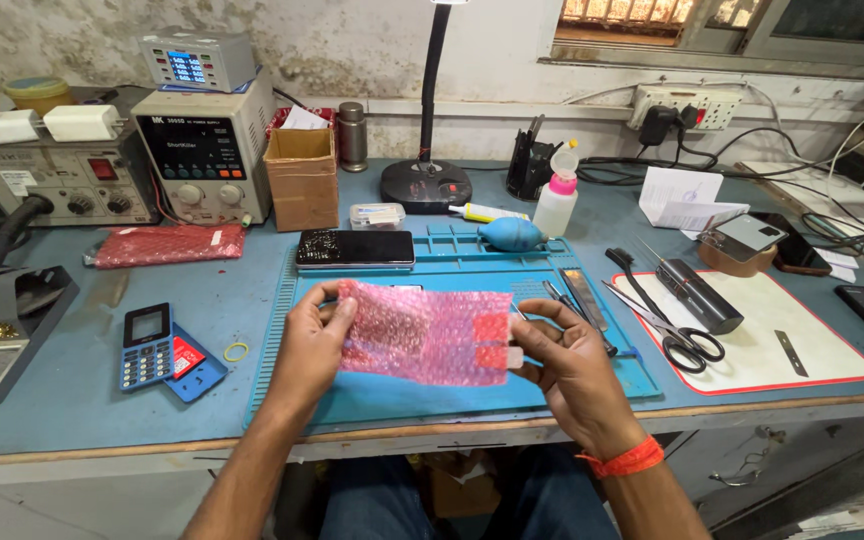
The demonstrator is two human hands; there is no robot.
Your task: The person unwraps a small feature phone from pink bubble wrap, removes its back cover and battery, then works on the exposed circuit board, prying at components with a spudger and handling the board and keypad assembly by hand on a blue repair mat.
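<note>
Two hands: both up over the blue work mat (592, 385), holding one pink bubble-wrap pouch (422, 332) between them.
Left hand (309, 345): pinches the pouch's left edge, thumb in front, fingers behind.
Right hand (567, 362): pinches the pouch's right edge at the red tape strips, thumb and forefinger closed on it; orange thread band on the wrist.
Pouch: held flat, facing the camera, just above the mat's near half; contents can't be made out.
Mat: blue, lies on the blue bench; black phone (355, 248) rests on its far left edge, tweezers just right of the right hand.
Left of mat: blue keypad phone (146, 346) with loose back cover, yellow rubber ring beside it, second red bubble-wrap packet (167, 244) farther back.
Back left: power supply unit (204, 150), brown cardboard box (302, 178) next to it.
Back centre: black lamp base (426, 184), blue air blower, white bottle with pink cap (556, 198).
Right: white pad with red border (812, 350), scissors (677, 335) and black cylinder on it.
</note>
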